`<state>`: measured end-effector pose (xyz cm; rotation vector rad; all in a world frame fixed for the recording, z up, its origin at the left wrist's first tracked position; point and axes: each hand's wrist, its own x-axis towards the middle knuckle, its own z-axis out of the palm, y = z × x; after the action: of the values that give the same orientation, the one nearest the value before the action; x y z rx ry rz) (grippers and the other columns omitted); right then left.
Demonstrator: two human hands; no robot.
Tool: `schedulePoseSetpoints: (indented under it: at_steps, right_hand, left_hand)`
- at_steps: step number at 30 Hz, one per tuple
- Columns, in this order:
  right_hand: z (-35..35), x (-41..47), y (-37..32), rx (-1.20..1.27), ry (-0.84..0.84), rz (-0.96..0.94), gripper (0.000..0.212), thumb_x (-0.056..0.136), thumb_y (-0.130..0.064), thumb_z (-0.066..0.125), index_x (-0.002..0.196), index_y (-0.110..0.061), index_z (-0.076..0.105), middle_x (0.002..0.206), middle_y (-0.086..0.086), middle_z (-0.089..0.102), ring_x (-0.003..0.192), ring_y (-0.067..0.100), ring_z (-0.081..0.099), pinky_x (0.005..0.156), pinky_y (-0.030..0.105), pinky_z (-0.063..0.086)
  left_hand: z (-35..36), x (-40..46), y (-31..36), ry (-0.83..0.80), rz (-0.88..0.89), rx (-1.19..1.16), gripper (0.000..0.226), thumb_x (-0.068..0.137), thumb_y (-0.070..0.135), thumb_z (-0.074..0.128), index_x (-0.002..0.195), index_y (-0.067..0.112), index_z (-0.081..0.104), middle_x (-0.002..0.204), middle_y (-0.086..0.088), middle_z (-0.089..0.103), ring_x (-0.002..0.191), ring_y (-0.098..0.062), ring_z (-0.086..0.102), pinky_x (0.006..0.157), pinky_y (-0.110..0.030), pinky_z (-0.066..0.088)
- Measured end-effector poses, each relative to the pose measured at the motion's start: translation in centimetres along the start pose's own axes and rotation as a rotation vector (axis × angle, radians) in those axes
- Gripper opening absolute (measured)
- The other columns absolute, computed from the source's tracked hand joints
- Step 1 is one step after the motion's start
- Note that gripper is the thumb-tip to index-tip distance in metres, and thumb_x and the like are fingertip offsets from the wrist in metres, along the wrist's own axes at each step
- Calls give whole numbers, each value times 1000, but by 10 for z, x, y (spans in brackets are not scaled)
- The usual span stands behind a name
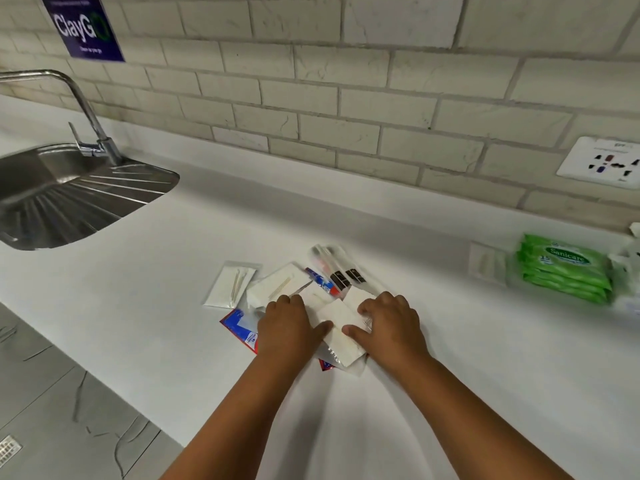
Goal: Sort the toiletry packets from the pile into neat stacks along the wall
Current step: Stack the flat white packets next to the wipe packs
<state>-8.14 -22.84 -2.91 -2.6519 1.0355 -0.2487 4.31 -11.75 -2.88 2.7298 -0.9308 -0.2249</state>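
While both hands are laid on the pile in the lower centre of the frame, a white flat paper-filled clear packet (pixel 341 323) is held between them: the left hand (pixel 289 327) rests palm-down on its left edge with fingers loosely curled and thumb touching the packet, and the right hand (pixel 391 325) presses on its right edge, thumb on top, fingers bent over the far side. Whether the packet is pinched or only pressed cannot be told.

Just outward, the loose pile of toiletry packets (pixel 301 292) is seen unsorted on the white countertop (pixel 173 306), well short of the wall. Counted in it, as far as visible: three white packets with toothpicks or swabs (one set apart at the left (pixel 230 285)), two red-and-blue sachets (pixel 240 329) partly hidden under the hands, one blue-red toothpaste tube (pixel 320 280), two clear-wrapped toothbrush packets (pixel 341 270). More may be hidden below.

Further out, at the right edge of the frame, one stack of green wet-wipe packs (pixel 564 271) is seen by the wall, about four packs high, with a white flat packet (pixel 486 263) just left of it; blurred white items lie beyond.

Progress is judged as early: one kind stacked, most of the pile left.

At upper left, a steel sink (pixel 69 199) and tap (pixel 79 109) are seen.
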Motion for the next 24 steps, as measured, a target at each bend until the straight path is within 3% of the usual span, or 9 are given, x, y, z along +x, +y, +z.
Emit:
schedulePoseSetpoints:
  at_steps: [9,13,16,18,20,24]
  right_hand:
    - [4,-4,-5,58,13,50,43,82,-58,61,114,-29,58,119,-6,56,111,13,47,91,25,42]
    - [2,-5,-8,144,44,32,26,83,-47,66,98,-29,56,104,-8,63,100,14,52,80,24,41]
    - [-3,0,-9,375,0,90,21,83,-35,69,88,-28,50,85,-11,59,81,12,57,66,22,46]
    - [-8,5,-6,548,9,148,21,82,-28,71,86,-25,51,78,-11,55,74,12,56,63,28,52]
    - [-15,11,-2,624,54,194,20,82,-26,72,87,-22,53,78,-11,55,71,8,55,62,25,48]
    - [-29,23,14,817,160,308,21,81,-23,73,85,-19,53,83,-1,61,75,15,60,63,23,46]
  left_hand:
    - [7,3,-2,8,14,-43,65,77,66,60,127,26,49,130,5,52,117,-15,48,99,-32,44]
    - [8,3,-2,44,9,-44,60,77,66,61,122,28,50,128,6,52,116,-13,46,97,-29,42]
    - [5,7,1,80,18,-95,57,76,67,61,119,31,51,126,7,52,115,-12,46,92,-27,42]
    - [2,12,4,98,6,-200,60,74,66,64,121,30,52,125,6,54,114,-14,48,93,-30,44]
    - [-1,17,10,86,-4,-353,60,77,60,65,124,25,52,122,3,56,111,-17,52,95,-34,47]
    - [-7,21,33,-46,11,-621,35,87,47,61,111,22,55,105,5,61,92,-11,58,80,-25,46]
